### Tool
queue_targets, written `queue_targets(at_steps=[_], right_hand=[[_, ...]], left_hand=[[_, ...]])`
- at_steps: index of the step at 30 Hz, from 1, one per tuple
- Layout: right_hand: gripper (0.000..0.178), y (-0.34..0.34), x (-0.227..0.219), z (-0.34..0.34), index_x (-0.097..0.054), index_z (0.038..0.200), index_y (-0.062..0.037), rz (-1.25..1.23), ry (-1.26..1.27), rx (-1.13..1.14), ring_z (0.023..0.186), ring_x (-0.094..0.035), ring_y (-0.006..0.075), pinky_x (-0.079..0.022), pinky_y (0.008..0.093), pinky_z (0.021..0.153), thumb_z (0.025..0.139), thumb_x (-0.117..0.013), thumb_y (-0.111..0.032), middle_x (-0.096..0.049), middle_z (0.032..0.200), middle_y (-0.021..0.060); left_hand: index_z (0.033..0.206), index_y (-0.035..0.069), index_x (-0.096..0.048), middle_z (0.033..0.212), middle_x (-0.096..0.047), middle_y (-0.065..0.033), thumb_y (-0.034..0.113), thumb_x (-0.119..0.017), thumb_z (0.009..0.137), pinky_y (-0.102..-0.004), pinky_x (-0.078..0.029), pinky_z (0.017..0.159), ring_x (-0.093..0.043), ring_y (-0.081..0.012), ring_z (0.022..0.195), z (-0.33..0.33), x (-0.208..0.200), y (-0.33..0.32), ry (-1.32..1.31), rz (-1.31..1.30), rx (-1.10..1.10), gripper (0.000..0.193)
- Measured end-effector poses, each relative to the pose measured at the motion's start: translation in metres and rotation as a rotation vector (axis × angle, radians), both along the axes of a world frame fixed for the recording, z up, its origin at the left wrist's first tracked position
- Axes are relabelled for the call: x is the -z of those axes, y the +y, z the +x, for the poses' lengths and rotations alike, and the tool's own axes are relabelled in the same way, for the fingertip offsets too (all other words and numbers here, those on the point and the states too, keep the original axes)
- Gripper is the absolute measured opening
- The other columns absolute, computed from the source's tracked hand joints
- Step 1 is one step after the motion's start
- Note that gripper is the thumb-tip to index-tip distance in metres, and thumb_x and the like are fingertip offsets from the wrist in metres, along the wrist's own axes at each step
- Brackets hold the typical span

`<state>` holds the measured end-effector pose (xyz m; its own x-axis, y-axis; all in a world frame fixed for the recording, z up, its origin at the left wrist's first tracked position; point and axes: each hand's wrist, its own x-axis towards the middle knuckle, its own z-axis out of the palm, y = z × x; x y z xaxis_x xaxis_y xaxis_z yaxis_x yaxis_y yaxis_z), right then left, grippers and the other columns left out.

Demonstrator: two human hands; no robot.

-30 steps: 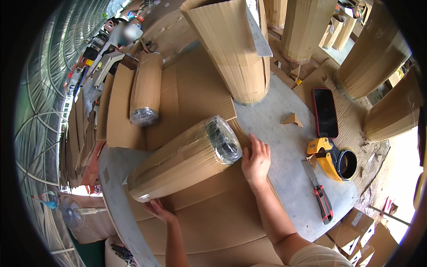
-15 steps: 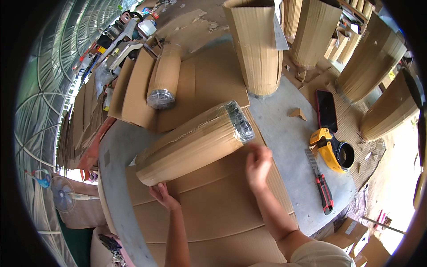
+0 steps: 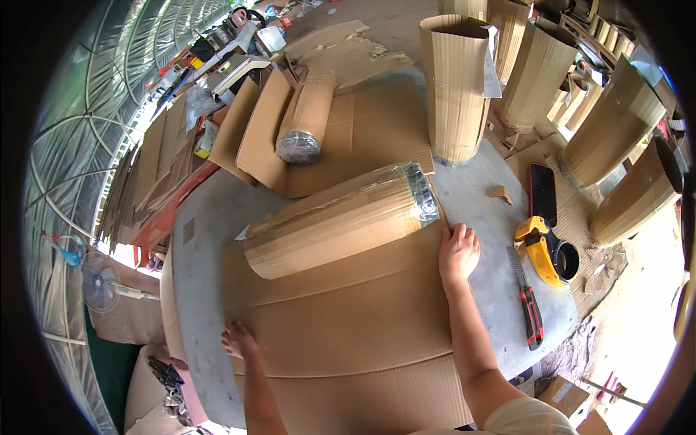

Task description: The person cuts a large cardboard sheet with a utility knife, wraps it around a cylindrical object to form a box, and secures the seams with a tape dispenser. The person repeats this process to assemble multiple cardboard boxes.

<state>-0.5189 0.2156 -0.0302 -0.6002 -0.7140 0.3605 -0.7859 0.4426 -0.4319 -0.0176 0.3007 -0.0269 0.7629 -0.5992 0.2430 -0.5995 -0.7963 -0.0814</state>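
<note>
A flat brown cardboard sheet (image 3: 348, 312) with fold lines lies before me on the grey table. My left hand (image 3: 239, 341) is closed at its left edge, fingers bent over the rim. At the opposite edge my right hand (image 3: 459, 254) is closed too, its fingertips partly hidden. Across the far part of the sheet lies a cardboard tube (image 3: 337, 225), tilted up to the right. Clear tape wraps its right end, and a taped seam runs along its upper side. Neither hand touches the tube.
Right of the sheet are a red-and-black utility knife (image 3: 531, 312), a yellow tape dispenser (image 3: 547, 254) and a phone (image 3: 542, 194). Behind, another tube (image 3: 304, 119) lies on folded cardboard (image 3: 377, 134). Tall tubes (image 3: 457, 87) stand at the back right. A fan (image 3: 101, 283) is at left.
Both hands have left the tube: the left moved down and left to the sheet's edge, the right moved right to the other edge. The view has shifted a little; the tube lies on the sheet.
</note>
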Motion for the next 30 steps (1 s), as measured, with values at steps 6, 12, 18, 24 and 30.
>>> queue_targets(at_steps=[6,12,18,24,30], right_hand=[[0.016,-0.001,-0.002,-0.005,-0.050,0.081,-0.0092,0.007,0.057,-0.026,0.075,-0.056,0.0274,-0.047,0.0374,0.067,0.080,-0.057,-0.023,-0.054,0.079,0.0092],[0.013,0.012,-0.005,0.000,-0.049,0.082,-0.0088,0.083,-0.033,-0.021,0.072,-0.059,0.0283,-0.049,0.0385,0.064,0.083,-0.053,-0.021,-0.055,0.079,0.0102],[0.012,0.042,-0.003,0.008,-0.049,0.082,-0.0099,0.109,-0.027,-0.012,0.072,-0.059,0.0283,-0.048,0.0390,0.063,0.084,-0.052,-0.022,-0.055,0.080,0.0099],[0.012,0.079,-0.001,0.011,-0.050,0.082,-0.0092,0.079,-0.054,0.010,0.072,-0.058,0.0286,-0.047,0.0400,0.062,0.083,-0.051,-0.021,-0.055,0.079,0.0103],[0.008,0.082,-0.001,0.007,-0.053,0.073,-0.0081,-0.260,-0.121,-0.018,0.068,-0.053,0.0282,-0.042,0.0397,0.068,0.079,-0.056,-0.013,-0.058,0.075,0.0097]], left_hand=[[0.107,0.012,-0.048,0.108,-0.051,-0.0123,0.044,-0.042,0.088,-0.0472,-0.044,0.080,-0.048,-0.0338,0.101,0.056,0.007,0.019,0.062,-0.038,-0.133,0.037],[0.103,0.008,-0.049,0.105,-0.051,-0.0151,0.042,-0.042,0.089,-0.0470,-0.043,0.080,-0.048,-0.0346,0.100,0.041,0.000,0.044,0.164,-0.070,-0.016,0.037],[0.101,0.008,-0.050,0.102,-0.051,-0.0147,0.040,-0.043,0.089,-0.0463,-0.041,0.080,-0.048,-0.0347,0.097,0.044,-0.002,0.093,0.118,-0.119,0.026,0.035],[0.102,0.010,-0.051,0.101,-0.052,-0.0131,0.039,-0.046,0.087,-0.0429,-0.042,0.078,-0.047,-0.0330,0.096,0.053,0.000,0.130,0.081,-0.130,0.018,0.032],[0.107,0.011,-0.051,0.120,-0.043,-0.0103,0.032,-0.054,0.085,-0.0356,-0.037,0.084,-0.040,-0.0258,0.109,-0.004,-0.007,0.099,0.271,-0.360,0.247,0.031]])
